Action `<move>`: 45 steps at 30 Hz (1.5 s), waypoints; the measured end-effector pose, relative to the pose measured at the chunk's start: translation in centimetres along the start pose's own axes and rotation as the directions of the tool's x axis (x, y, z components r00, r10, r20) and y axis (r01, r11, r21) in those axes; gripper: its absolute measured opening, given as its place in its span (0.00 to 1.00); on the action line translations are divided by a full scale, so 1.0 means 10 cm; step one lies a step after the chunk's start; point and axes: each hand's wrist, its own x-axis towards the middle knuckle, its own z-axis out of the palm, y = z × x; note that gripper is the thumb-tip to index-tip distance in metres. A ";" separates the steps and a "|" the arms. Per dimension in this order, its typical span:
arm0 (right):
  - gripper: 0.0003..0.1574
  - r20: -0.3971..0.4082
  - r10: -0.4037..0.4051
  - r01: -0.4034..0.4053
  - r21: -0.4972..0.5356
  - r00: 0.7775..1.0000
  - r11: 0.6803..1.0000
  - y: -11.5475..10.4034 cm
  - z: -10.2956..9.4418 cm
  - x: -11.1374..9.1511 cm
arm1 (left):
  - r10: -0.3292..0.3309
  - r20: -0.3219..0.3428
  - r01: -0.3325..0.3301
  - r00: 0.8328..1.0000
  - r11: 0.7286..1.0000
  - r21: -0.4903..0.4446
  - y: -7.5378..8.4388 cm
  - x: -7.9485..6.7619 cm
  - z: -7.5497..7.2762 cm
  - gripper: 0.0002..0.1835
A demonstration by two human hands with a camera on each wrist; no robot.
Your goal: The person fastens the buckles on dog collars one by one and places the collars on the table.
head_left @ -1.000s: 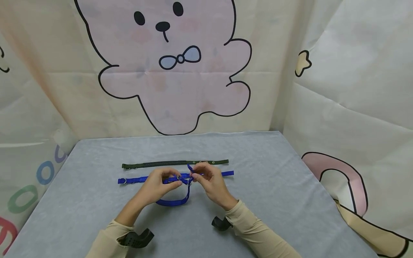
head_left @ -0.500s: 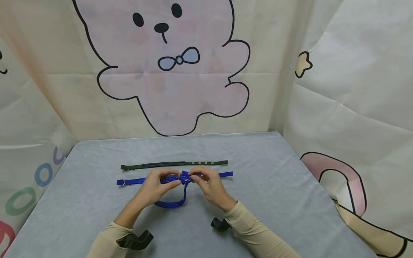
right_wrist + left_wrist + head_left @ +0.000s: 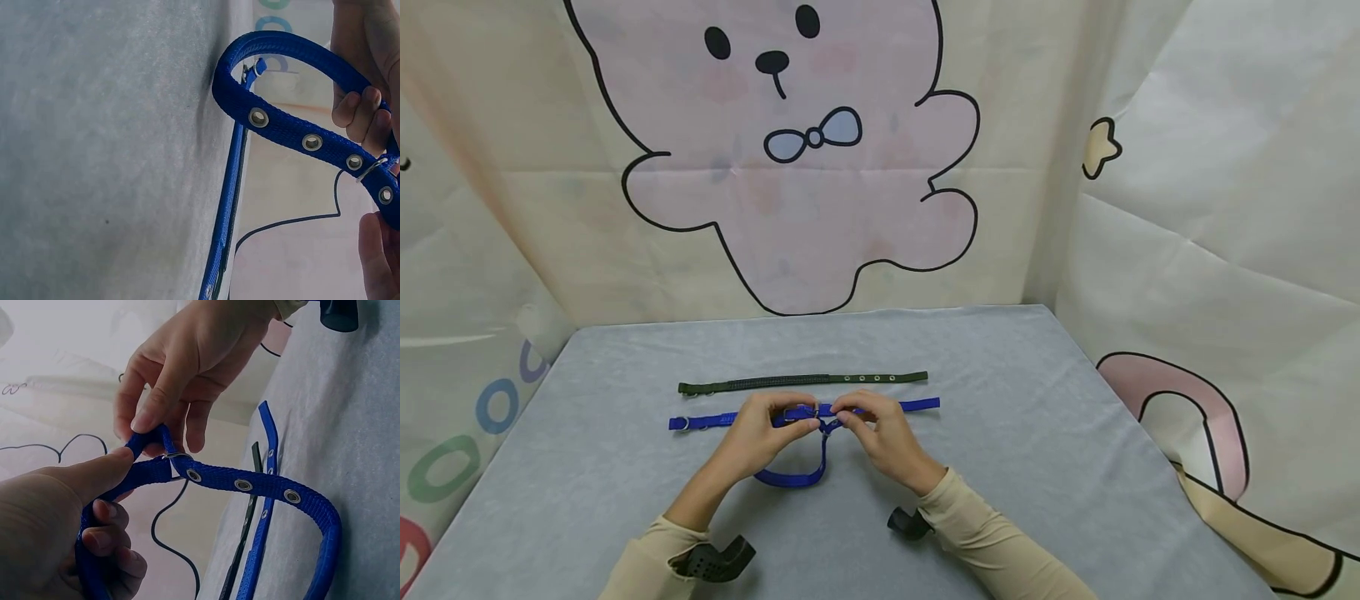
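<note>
Both hands hold a blue collar [image 3: 790, 480] raised over the table, bent into a loop that hangs below them. My left hand [image 3: 760, 432] grips the strap beside the metal buckle [image 3: 176, 457], its fingers curled round the webbing. Facing it, my right hand [image 3: 887, 437] pinches the strap's end part just past the buckle, between thumb and fingertips. Metal eyelets [image 3: 242, 485] run along the strap in both wrist views. The strap passes through the buckle frame; where the prong lies, I cannot tell.
Behind the hands, a second blue collar [image 3: 920, 405] lies stretched flat across the grey tabletop [image 3: 1000, 433]. Farther back, a dark green collar [image 3: 782, 382] lies roughly parallel to it. Printed curtains [image 3: 1000, 250] stand behind the table and at both sides.
The strap end, earlier sticking up above the right fingers, has come down and lies in line between the hands. The left hand keeps its grip.
</note>
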 end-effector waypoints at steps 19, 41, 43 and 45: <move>0.12 -0.033 -0.008 0.009 0.011 0.999 1.000 0.00 0.07 -0.01 | -0.006 -0.015 0.008 1.000 0.996 0.092 0.02 0.00 0.03 0.09; 0.19 0.012 -0.016 0.015 0.026 1.000 1.000 -0.08 0.08 -0.03 | 0.035 0.025 -0.035 0.999 0.999 0.017 0.07 0.00 0.07 0.10; 0.18 0.015 -0.015 0.015 0.023 1.000 1.000 -0.08 0.08 -0.03 | 0.044 0.034 -0.045 0.998 0.999 0.025 0.07 0.00 0.08 0.11; 0.17 0.016 -0.013 0.013 0.016 1.000 1.000 -0.08 0.08 -0.03 | 0.055 0.045 -0.056 0.997 0.998 0.028 0.07 0.00 0.08 0.11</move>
